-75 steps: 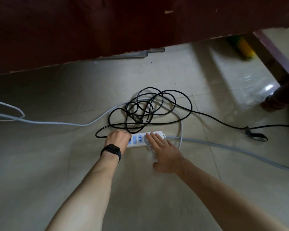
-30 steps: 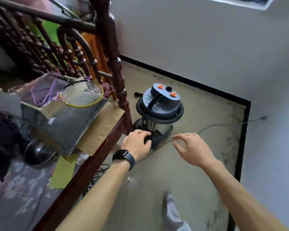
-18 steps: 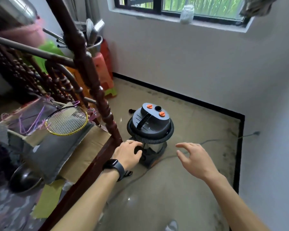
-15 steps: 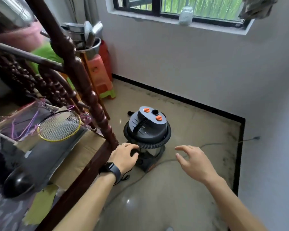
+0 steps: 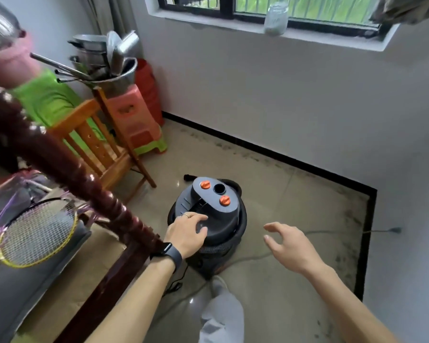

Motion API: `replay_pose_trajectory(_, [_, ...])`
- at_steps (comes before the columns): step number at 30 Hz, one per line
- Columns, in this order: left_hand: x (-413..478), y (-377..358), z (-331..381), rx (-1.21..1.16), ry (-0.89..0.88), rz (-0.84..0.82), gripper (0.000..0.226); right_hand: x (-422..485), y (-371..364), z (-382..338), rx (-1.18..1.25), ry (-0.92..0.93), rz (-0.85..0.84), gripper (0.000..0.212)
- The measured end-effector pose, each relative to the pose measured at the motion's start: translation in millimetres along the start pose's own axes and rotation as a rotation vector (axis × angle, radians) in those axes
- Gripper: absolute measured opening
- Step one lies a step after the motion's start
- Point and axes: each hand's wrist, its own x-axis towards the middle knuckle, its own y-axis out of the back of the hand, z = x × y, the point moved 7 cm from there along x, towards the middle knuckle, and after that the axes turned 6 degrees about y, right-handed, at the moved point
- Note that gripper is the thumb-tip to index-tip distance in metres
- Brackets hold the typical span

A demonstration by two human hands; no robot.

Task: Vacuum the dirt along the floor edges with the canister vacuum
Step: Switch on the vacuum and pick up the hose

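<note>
The canister vacuum (image 5: pixel 217 211), dark grey with two orange knobs and a round port on its lid, stands on the beige floor in the middle of the view. My left hand (image 5: pixel 187 235), with a black watch on its wrist, rests on the lid's near left side with its fingers spread. To the right of the canister, my right hand (image 5: pixel 289 246) hovers open above the floor and touches nothing. Dark dirt (image 5: pixel 346 240) lies along the black skirting at the right wall and under the window. No hose or nozzle is in view.
A dark wooden post (image 5: pixel 67 174) crosses the left, with a badminton racket (image 5: pixel 36 237) and cardboard beside it. A wooden chair (image 5: pixel 102 144), stacked plastic stools (image 5: pixel 136 120) and metal pots stand at the back left. A thin cable (image 5: pixel 379 230) runs to the right wall.
I have moved closer to the vacuum. My left hand rose from the canister's lower side onto its lid. My right hand stayed open in the air at the right.
</note>
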Motion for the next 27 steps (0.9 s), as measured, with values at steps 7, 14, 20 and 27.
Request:
replay_pose_trajectory(7, [128.7, -9.0, 21.9, 0.032, -0.001, -0.041, 0.038, 128.4, 31.6, 16.4, -0.072, -0.015, -0.047, 0.035])
replay_pose_trajectory(14, [209.6, -25.3, 59.8, 0.233, 0.000, -0.152, 0.041, 224.9, 63.7, 40.5, -0.160, -0.009, -0.099, 0.031])
replay_pose_trajectory(20, [271.4, -60.9, 73.2, 0.301, 0.027, -0.206, 0.039, 312.7, 41.9, 76.7, -0.158, 0.035, -0.227, 0.029])
replay_pose_trajectory(27, [327.5, -116.1, 56.8, 0.331, 0.181, -0.315, 0.036, 405.9, -29.1, 123.3, -0.186, 0.056, -0.506, 0.033])
